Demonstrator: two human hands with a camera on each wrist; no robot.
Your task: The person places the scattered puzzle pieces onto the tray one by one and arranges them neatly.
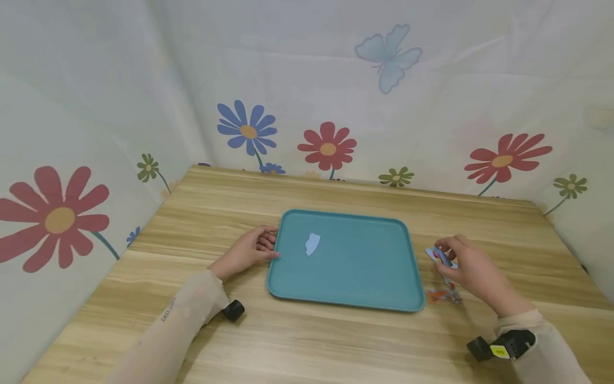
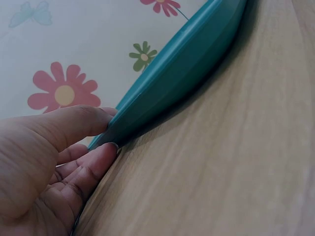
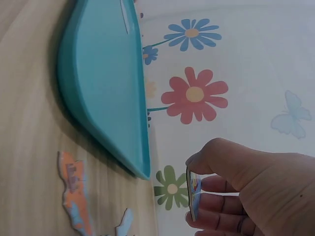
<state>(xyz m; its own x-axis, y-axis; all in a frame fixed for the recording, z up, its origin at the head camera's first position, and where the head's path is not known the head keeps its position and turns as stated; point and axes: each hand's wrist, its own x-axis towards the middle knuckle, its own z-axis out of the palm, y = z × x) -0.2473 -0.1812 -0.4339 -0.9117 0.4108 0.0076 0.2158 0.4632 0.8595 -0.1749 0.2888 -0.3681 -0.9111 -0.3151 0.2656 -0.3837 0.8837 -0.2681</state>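
Observation:
A teal tray lies on the wooden table, with one pale blue puzzle piece on its left part. At the tray's left edge, my left hand pinches the rim between thumb and fingers; the left wrist view shows the contact on the tray wall. Right of the tray, my right hand holds a small flat puzzle piece with a colourful print, pinched between thumb and fingertips above the table. Beneath that hand lie an orange and blue puzzle piece and other pieces, partly hidden.
The wooden table reaches back to a white cloth backdrop printed with flowers and a butterfly. A small light blue piece lies near the orange one. Each wrist carries a black camera.

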